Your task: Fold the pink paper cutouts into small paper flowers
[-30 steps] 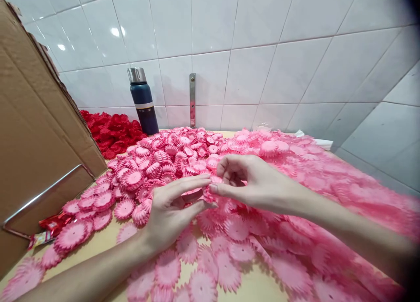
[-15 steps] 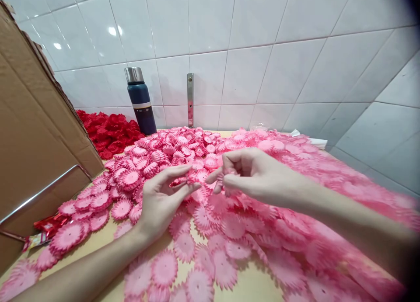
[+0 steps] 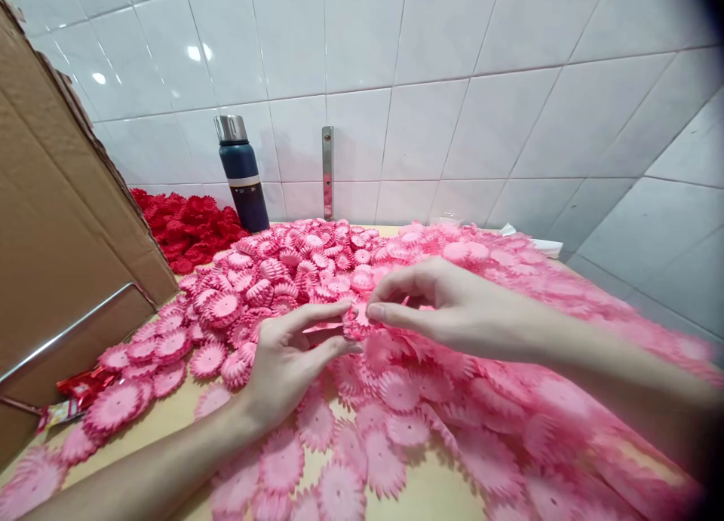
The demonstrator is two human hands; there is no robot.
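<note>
Between the thumb and fingers of my left hand is a small pink flower disc with a fringed edge. My right hand meets the same disc from the right, thumb and forefinger pinched at its side. Whether the right fingers hold a separate piece is hidden. Below and around both hands lie loose pink flower discs, flat, with a small dark hole in the middle. Behind my left hand rises a heap of stacked, curled pink flowers.
A dark blue bottle stands at the back by the tiled wall. Red flower pieces are heaped beside it. A cardboard box walls off the left, with a red wrapper near it. A metal bracket is on the wall.
My right hand has moved left and its fingers have come to the disc at my left fingertips. My left hand has shifted slightly right and down.
</note>
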